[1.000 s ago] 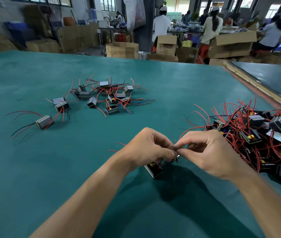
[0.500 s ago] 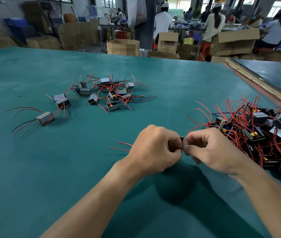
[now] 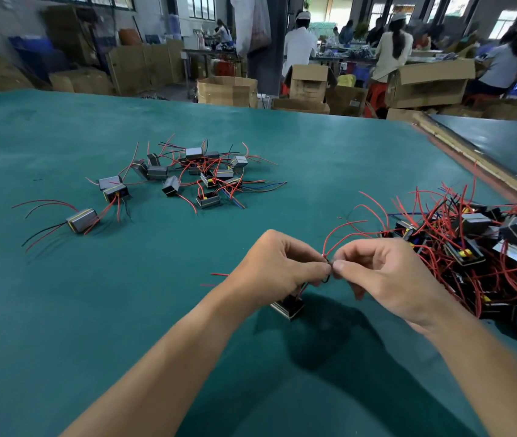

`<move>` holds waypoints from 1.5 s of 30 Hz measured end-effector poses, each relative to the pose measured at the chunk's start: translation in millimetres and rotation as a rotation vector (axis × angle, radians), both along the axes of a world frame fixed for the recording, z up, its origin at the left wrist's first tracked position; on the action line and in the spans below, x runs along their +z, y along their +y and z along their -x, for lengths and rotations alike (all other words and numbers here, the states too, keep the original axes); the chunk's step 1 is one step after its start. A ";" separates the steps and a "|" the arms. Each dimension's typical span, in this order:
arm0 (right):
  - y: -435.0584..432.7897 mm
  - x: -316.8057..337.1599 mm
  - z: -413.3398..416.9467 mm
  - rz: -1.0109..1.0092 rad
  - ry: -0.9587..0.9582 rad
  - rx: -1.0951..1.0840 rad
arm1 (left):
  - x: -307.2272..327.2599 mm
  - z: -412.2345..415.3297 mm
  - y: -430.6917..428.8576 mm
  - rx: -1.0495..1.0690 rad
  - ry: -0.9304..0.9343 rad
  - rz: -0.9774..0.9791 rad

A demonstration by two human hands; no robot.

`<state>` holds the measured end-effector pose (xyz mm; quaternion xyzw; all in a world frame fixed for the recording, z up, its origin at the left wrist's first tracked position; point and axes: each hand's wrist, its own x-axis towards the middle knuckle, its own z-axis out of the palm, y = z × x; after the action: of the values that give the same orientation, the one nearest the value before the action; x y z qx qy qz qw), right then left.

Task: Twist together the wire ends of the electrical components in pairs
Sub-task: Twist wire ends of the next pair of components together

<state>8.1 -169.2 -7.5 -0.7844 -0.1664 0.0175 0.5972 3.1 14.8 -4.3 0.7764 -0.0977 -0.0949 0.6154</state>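
The left hand and right hand are held at lower centre of the frame, fingers curled, and the wire ends are pinched between their meeting fingertips. Against half a second earlier, the component is exposed again just beneath the left hand while the pinch is maintained. A twist on this pair is therefore judged to be in progress, with the tangled pile at the right edge left to be processed.
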 end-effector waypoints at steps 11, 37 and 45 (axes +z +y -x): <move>-3.1 -5.4 -2.8 0.095 -0.123 0.014 | -2.3 1.1 -2.2 -0.010 -0.010 0.044; -3.3 -11.0 -7.5 0.126 -0.225 -0.006 | -7.4 -0.4 -2.8 0.051 -0.085 -0.092; -3.7 -13.7 -7.0 0.106 -0.050 0.005 | -10.5 5.3 -6.3 0.082 -0.314 -0.225</move>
<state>15.1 -173.0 -21.1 -0.8149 -0.1820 0.0082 0.5503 -2.2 8.6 -14.8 0.8489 -0.1496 0.0423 0.5052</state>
